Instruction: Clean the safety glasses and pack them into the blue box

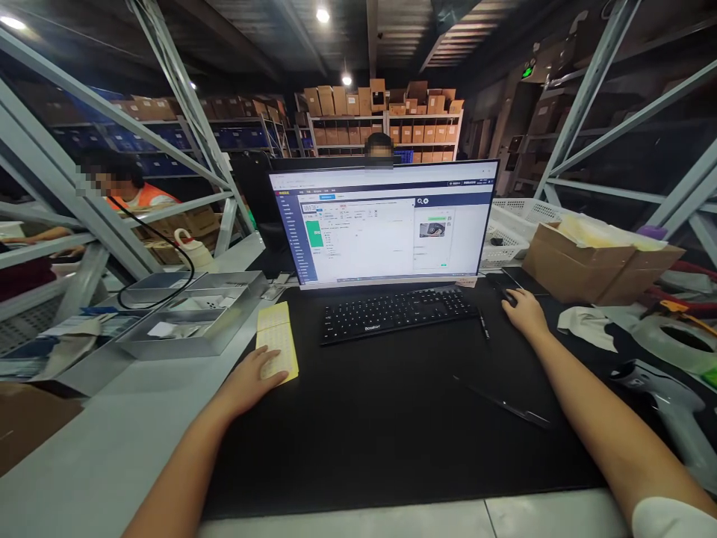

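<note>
My left hand [255, 377] lies with outstretched fingers on a stack of yellow-edged label sheets [277, 329], resting on it rather than gripping it. At the far right of the black desk mat [364, 426], my right hand [525, 314] is wrapped over a dark computer mouse [508, 299], mostly hidden beneath the fingers. Between the hands sits a black keyboard [397, 312], with a lit monitor [381, 232] behind it showing a web page and a chat panel. A short pen [483, 326] lies beside the keyboard, and a longer dark pen [504, 405] is nearer to me.
On the right stand an open cardboard box [582, 261], a white basket [504, 239], a tape roll [672, 340] and a barcode scanner [666, 403]. Grey trays [196, 329] line the left side. Metal frame posts flank the desk; a person in orange [151, 196] is beyond.
</note>
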Demonstrator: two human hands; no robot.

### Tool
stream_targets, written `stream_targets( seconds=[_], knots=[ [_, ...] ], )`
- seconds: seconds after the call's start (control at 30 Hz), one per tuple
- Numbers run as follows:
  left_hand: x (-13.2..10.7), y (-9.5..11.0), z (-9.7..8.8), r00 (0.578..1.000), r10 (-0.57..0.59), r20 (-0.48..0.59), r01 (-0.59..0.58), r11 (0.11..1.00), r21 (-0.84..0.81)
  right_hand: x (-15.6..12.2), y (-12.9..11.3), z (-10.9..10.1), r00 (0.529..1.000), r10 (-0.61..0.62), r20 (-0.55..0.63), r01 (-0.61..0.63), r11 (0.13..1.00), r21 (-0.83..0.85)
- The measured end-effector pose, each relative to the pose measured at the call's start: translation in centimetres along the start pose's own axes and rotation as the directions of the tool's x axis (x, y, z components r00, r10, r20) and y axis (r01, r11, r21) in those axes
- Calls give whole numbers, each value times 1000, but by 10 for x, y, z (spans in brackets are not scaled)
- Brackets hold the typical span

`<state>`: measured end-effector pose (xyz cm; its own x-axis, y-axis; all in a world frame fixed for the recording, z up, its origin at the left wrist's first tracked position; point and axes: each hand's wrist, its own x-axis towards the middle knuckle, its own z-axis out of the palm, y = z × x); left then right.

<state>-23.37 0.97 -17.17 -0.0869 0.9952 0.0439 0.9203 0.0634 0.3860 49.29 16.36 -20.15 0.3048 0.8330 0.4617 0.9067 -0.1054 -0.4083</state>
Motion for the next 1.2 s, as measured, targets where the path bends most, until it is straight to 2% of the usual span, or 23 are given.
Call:
stream_targets(
  seconds=[0.17,0.37,0.5,0.77,1.0,1.2],
  knots=[
    [-2,-1,-1,998,4,65,-6,1000,31,-3,-5,-3,995,66,75,-62,996,-58],
    [1,-9,3,998,30,47,-32,999,34,-3,-6,-7,990,64,128,-51,994,-96],
    [3,-12,1,995,25,92,-30,998,51,-1,-2,-4,991,54,122,-42,994,-101],
    [3,-15,-1,998,30,57,-33,999,38,0,2,-1,994,41,101,-31,994,-103],
    [1,-6,-7,999,11,35,-13,999,42,1,4,1,996,25,84,-18,996,-85],
    [-8,12,-18,999,-23,-38,24,999,29,2,6,3,997,8,76,-3,998,-60]
  ],
)
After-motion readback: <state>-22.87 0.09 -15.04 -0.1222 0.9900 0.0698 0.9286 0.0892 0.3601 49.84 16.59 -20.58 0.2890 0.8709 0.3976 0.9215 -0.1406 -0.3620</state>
